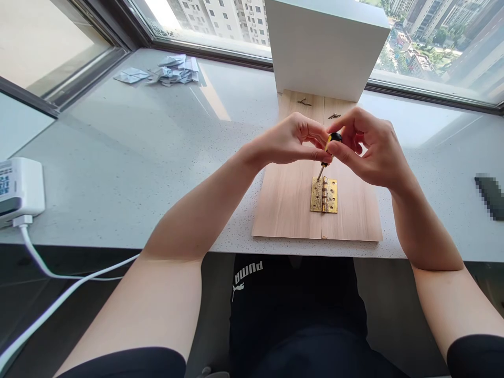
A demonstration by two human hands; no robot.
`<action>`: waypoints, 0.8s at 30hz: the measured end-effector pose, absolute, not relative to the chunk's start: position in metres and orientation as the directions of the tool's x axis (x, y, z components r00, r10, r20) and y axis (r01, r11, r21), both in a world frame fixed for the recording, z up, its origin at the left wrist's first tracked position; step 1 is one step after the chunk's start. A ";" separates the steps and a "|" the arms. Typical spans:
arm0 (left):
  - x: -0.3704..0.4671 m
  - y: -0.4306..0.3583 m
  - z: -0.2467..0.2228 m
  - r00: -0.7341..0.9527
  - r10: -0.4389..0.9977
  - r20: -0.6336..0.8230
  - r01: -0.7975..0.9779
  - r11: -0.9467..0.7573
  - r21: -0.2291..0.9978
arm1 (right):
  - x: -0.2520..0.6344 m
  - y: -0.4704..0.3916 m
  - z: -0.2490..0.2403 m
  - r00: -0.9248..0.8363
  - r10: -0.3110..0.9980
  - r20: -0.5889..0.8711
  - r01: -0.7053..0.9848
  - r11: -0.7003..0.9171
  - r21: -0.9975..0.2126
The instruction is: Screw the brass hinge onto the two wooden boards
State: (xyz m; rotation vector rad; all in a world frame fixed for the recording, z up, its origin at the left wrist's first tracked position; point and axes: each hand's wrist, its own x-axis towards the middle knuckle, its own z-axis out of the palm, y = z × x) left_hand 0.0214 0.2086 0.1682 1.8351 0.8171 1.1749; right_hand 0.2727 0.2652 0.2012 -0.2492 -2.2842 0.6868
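Both my hands meet around a short screwdriver [334, 137] with a black and yellow handle. My left hand [293, 139] pinches the handle from the left, fingertips closed on its side. From the right, my right hand [364, 144] grips the handle near its top between thumb and fingers. The screwdriver leans, its tip at the upper left hole of a brass hinge [317, 198]. Opened flat, the hinge lies across the seam between two pale wooden boards [287, 220]. Whether a screw sits under the tip is too small to tell.
Small screws lie in two groups on the boards' far end, one group [304, 102] left and another [334, 116] right. A white box [326, 50] stands behind. Crumpled packets [177, 71] lie back left, a white power strip [23, 189] at left, a blurred dark object [490, 197] at right.
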 end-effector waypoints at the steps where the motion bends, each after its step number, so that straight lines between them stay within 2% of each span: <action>1: 0.020 0.210 0.167 0.369 0.832 0.414 0.088 -0.474 0.876 | 0.276 0.267 0.204 -0.752 0.338 0.566 -0.040 0.833 -0.552; 3: 0.017 0.212 0.166 0.385 0.829 0.407 0.076 -0.468 0.881 | 0.279 0.270 0.206 -0.790 0.302 0.534 -0.068 0.822 -0.565; 8: 0.010 0.212 0.166 0.382 0.836 0.394 0.083 -0.456 0.886 | 0.274 0.273 0.197 -0.765 0.262 0.589 -0.143 0.822 -0.551; 12: 0.006 0.206 0.177 0.457 0.824 0.333 0.131 -0.433 0.892 | 0.270 0.269 0.195 -0.762 0.178 0.623 -0.229 0.826 -0.516; 17: 0.003 0.197 0.200 0.545 0.807 0.228 0.239 -0.410 0.880 | 0.267 0.260 0.194 -0.721 0.176 0.670 -0.181 0.886 -0.427; 24: 0.010 0.193 0.204 0.519 0.818 0.248 0.303 -0.447 0.841 | 0.261 0.250 0.188 -0.634 0.231 0.738 -0.094 0.924 -0.370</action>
